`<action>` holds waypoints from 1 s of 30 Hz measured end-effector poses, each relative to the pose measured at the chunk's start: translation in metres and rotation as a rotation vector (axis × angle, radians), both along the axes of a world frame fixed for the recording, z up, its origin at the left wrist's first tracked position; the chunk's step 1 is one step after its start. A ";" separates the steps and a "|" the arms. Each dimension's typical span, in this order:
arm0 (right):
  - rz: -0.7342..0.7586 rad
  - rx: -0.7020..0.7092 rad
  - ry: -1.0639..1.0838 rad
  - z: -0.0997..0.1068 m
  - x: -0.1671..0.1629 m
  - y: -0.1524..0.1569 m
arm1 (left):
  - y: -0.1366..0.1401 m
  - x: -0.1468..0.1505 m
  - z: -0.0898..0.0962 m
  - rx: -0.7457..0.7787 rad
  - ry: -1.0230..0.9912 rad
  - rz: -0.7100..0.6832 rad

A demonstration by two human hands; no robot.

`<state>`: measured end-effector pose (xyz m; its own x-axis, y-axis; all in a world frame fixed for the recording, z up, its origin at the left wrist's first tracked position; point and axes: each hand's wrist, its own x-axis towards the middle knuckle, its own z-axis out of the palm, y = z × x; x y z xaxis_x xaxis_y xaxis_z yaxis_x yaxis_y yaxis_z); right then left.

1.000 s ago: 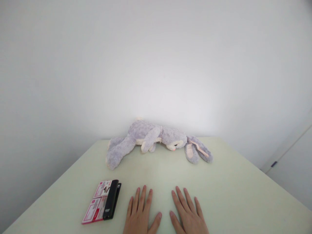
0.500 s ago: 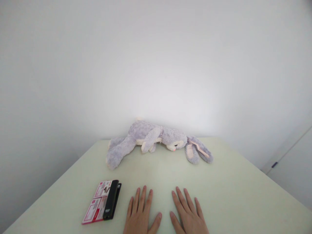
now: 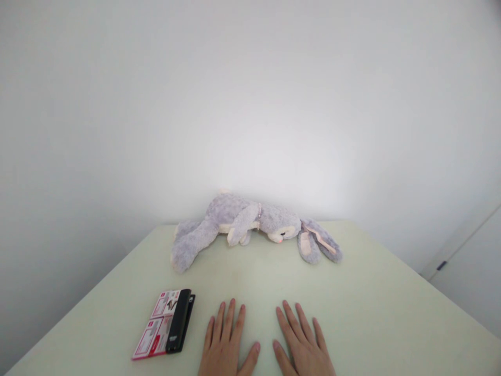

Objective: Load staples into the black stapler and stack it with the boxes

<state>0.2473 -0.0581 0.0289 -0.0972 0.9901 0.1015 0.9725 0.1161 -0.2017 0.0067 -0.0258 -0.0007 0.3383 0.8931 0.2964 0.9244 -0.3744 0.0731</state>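
Note:
Palm down on the pale green table (image 3: pixel 371 313), my left hand (image 3: pixel 226 342) lies flat with its fingers spread. My right hand (image 3: pixel 301 342) rests the same way a short distance to its right. Neither holds anything. Left of my left hand, apart from it, lies a black stapler (image 3: pixel 179 321). Directly against the stapler's left side are two small pink-and-white printed boxes (image 3: pixel 156 318), one beyond the other.
A grey-purple plush rabbit (image 3: pixel 235 214) lies on its side along the table's far edge, its long ears towards the right. Behind it rises a white wall (image 3: pixel 250 104). At the far right, beyond the table, is a white panel with a small dark handle (image 3: pixel 441 265).

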 end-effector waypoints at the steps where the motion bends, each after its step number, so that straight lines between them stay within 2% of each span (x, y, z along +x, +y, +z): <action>1: 0.002 -0.005 -0.001 0.000 0.000 0.000 | 0.000 0.000 0.000 -0.004 -0.001 0.002; 10: -0.009 -0.030 0.004 0.004 -0.001 0.000 | 0.000 0.000 0.002 -0.015 -0.007 -0.002; 20: -0.005 0.043 -0.003 -0.007 0.001 0.001 | 0.000 0.000 0.000 0.006 -0.009 -0.005; 30: -0.001 0.035 -0.006 -0.005 0.002 0.000 | 0.000 -0.001 0.001 0.008 -0.007 -0.008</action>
<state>0.2495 -0.0582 0.0238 -0.0966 0.9861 0.1354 0.9739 0.1217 -0.1914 0.0058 -0.0263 -0.0001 0.3430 0.8881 0.3059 0.9209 -0.3821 0.0766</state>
